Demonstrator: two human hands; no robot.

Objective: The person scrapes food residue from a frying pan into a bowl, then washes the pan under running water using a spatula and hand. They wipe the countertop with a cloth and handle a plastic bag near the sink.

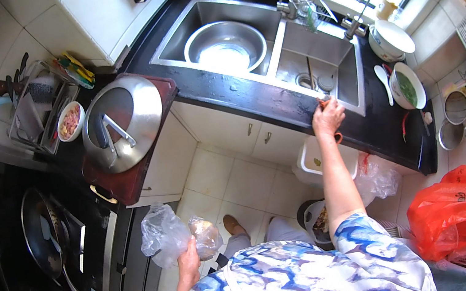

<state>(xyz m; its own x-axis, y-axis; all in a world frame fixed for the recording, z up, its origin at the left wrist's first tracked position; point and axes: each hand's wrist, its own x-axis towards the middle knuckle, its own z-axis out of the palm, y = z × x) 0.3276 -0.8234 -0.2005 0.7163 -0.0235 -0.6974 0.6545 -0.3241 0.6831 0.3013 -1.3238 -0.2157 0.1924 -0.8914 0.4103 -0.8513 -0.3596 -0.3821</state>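
Note:
Low in front of the stove side, my left hand (188,260) grips a clear plastic bag (163,232) with a brownish lump (204,233) in it; what the lump is cannot be made out. My right hand (328,119) reaches to the front edge of the black countertop (234,87), beside the smaller sink basin (329,53). Its fingers are closed on an orange object (324,102), mostly hidden by them. An orange loop (338,137) shows next to the wrist. Under that forearm stands a white plastic bin (306,165).
A steel bowl (222,30) sits in the larger basin. At left, a domed lid (145,109) rests on a dark red board (130,187). Bowls, one with greens (407,89), stand at right. A waste bin (310,225) and a red plastic bag (450,210) flank my right side.

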